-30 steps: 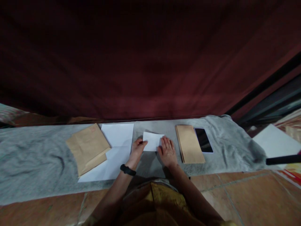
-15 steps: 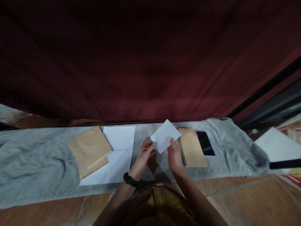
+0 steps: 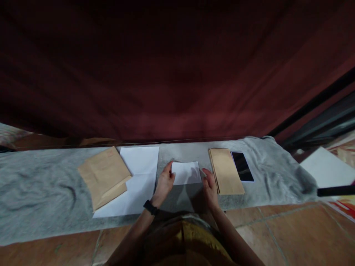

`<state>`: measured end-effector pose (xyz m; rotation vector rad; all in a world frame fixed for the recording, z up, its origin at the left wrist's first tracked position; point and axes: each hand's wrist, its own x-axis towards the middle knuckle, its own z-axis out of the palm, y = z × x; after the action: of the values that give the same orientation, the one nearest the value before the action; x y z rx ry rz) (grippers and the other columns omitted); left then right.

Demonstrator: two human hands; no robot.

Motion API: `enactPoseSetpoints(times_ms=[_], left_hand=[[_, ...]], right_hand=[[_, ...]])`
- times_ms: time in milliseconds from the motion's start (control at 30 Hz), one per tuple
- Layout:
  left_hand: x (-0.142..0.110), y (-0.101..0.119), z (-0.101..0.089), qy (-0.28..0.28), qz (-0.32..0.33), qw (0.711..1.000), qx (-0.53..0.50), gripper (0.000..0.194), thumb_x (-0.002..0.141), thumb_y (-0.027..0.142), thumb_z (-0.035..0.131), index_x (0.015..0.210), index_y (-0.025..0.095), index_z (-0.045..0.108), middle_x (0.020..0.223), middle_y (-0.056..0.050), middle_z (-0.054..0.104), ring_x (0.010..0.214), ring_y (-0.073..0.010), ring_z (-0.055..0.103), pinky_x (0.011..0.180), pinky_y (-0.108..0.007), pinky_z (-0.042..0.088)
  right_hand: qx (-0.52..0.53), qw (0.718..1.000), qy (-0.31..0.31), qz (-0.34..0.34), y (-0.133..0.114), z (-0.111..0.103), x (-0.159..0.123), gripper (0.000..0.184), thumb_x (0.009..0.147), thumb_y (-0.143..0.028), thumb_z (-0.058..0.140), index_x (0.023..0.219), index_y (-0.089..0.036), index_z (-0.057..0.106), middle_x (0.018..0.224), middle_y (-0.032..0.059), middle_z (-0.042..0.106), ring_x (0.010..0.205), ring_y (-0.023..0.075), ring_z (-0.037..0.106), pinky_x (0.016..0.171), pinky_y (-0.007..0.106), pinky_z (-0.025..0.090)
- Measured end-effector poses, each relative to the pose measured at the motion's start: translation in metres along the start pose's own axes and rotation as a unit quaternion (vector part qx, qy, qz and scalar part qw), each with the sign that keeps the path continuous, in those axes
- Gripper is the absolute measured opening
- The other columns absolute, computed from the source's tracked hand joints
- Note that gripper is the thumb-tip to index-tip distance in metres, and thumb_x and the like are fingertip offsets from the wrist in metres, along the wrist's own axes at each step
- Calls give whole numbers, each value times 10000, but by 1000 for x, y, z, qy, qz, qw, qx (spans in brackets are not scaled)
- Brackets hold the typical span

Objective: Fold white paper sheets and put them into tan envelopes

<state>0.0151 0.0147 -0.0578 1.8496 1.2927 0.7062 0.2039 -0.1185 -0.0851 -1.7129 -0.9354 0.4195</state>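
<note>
A folded white sheet of paper (image 3: 185,173) lies level in front of me, its long side running left to right. My left hand (image 3: 166,181) is closed on its left edge, the thumb on top. To the right of the paper is my right hand (image 3: 210,184), thumb and fingers apart, a small gap between it and the paper's right edge. A stack of brown paper envelopes (image 3: 229,171) sits just beyond my right hand. On the left, larger white sheets (image 3: 142,188) lie partly under brown envelopes (image 3: 107,173).
A grey cloth (image 3: 55,192) covers the low surface under everything. A phone with a dark screen (image 3: 242,167) lies right of the envelope stack. Dark red fabric (image 3: 177,92) hangs behind. Tiled floor (image 3: 294,229) shows in front, and a white panel (image 3: 328,168) stands at far right.
The folded paper has turned from a diamond angle to level and come lower. My right hand has let go of it and moved slightly right; my left hand still holds it.
</note>
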Motion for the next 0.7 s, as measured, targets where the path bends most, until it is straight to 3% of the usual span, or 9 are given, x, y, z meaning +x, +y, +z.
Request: enactPoseSetpoints(times_ms=[67,167,233,300,433,700], left_hand=[[-5,3,3,30,34,996,72,586,865,116,514,1451,147,500,1191,-123,672,1012,-238,680,939,-411,564],[-13,9,10,73,93,979,167,552,938,142,468,1490,132,445,1407,-184,564,1233,-283,607,1049,-466,514],[-19,14,19,73,138,963,219,491,992,190,434,1479,135,462,1480,-186,520,1352,-291,525,1110,-475,470],[-24,18,28,37,183,946,264,452,1028,241,405,1462,150,489,1534,-164,489,1432,-282,450,1151,-472,433],[-34,21,43,-35,225,911,344,466,1043,291,386,1486,182,482,1607,-112,418,1519,-267,321,1223,-497,330],[-34,12,49,-66,223,878,419,603,965,144,383,1567,125,370,1646,-124,341,1547,-266,246,1253,-481,266]], right_hand=[[-87,990,-60,-90,-6,5,-3,445,1024,-326,364,1392,-200,580,1457,128,573,1366,247,514,1139,473,432],[-233,945,-122,-194,-13,16,-7,473,1039,-271,369,1479,-151,496,1537,155,497,1450,277,419,1181,526,366],[-311,915,-132,-222,-16,21,-10,498,1042,-267,390,1510,-107,451,1563,177,464,1474,305,383,1200,555,319],[-356,898,-126,-224,-16,22,-13,511,1043,-251,388,1523,-82,428,1573,185,447,1479,311,376,1209,549,302],[-365,895,-120,-227,-10,19,-13,497,1040,-180,323,1502,-54,452,1559,185,466,1492,293,356,1210,532,315],[-292,908,-155,-258,-17,42,8,525,1069,-301,315,1534,-80,417,1563,160,470,1492,250,362,1215,485,351]])
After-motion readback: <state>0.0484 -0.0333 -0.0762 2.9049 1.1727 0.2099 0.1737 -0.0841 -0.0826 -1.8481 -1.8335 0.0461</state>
